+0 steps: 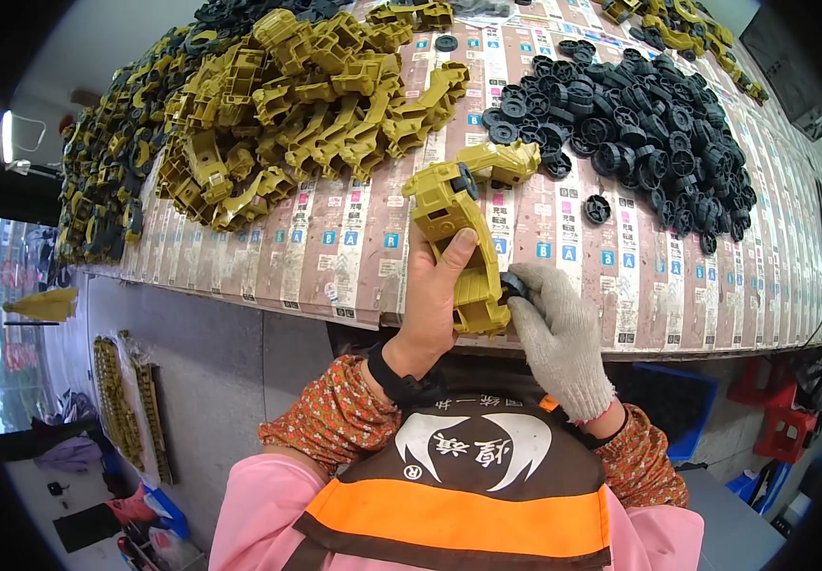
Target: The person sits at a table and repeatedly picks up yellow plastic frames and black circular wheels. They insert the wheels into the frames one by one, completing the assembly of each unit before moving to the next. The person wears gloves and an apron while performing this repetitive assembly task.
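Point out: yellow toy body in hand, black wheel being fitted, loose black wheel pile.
yellow toy body (451,217), head view, upper shell
black wheel (513,285), head view, visible rim
black wheel pile (653,124), head view, heap's middle

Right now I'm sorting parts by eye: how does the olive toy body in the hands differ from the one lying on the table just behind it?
The held toy body is gripped by the bare left hand, while the gloved right hand presses a black wheel at its near end. The lying toy body rests untouched on the table. The held one points lengthwise away from the person; the lying one sits crosswise. Both are olive-yellow plastic.
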Motion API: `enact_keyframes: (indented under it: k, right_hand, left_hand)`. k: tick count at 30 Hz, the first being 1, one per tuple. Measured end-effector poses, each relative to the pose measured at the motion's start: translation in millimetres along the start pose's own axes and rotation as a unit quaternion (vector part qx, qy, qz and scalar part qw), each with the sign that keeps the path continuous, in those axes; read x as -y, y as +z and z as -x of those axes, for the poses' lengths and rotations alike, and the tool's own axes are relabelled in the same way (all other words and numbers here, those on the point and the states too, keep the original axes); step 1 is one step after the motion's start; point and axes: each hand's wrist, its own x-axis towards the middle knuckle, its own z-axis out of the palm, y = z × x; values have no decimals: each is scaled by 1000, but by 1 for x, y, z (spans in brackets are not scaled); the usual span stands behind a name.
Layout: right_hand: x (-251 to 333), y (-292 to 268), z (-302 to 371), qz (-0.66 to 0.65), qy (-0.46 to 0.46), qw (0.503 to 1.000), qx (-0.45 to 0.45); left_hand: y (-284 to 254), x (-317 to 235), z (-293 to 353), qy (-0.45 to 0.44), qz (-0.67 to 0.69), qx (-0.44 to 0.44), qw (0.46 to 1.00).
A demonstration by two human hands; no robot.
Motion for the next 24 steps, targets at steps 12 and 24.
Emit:
enact_keyframes:
  k: [12, 24]
  right_hand:
    - [1, 1, 6, -94, 41, 994, -40]
    - [2, 0, 19, -13, -40, 999, 9]
  left_hand:
    - [3, 10, 9, 74, -59, 30, 995]
    - [2, 15, 16, 128, -85, 100, 983]
